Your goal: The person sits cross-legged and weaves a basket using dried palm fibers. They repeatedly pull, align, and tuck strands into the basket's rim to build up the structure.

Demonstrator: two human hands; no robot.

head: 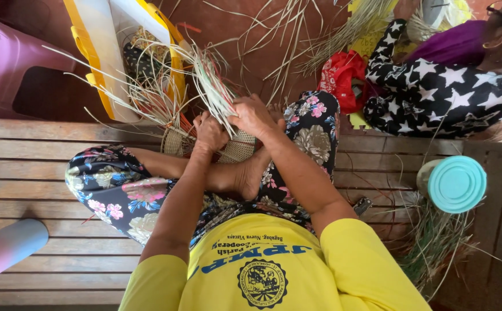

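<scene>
I sit cross-legged on a wooden slat bench (44,167). A small round woven base (236,151) of tan straw rests on my foot, with long loose strips (210,80) of pale green and red fanning up and away from it. My left hand (209,131) grips the strips at the near left edge of the weave. Beside it, my right hand (253,115) pinches a bunch of the same strips just above the woven base. Both hands touch the weave and hide its middle.
A yellow and white bag (104,52) with more straw stands ahead on the red floor. Another person in a star-print top (446,86) sits at the right. A teal-lidded jar (455,183) stands on the bench, loose straw (435,242) below it. A pink plastic chair (9,63) is at left.
</scene>
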